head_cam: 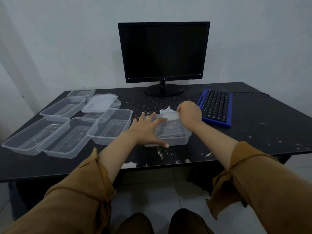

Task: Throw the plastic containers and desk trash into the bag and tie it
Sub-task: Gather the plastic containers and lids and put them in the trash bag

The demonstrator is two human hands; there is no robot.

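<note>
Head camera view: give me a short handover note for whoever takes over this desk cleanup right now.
Left hand: fingers spread, pressing flat on the near clear container.
Right hand: pinching a white scrap at that container's far edge.
Other open containers and a stack of lids sit on the left side of the desk.
Done: nothing visibly bagged; no bag in view.
Left: bag containers and trash, tie.

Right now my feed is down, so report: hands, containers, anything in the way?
Left hand flat on near container. Right hand pinches white scrap at its far rim. Other containers sit at left. Keyboard beside that hand.
</note>
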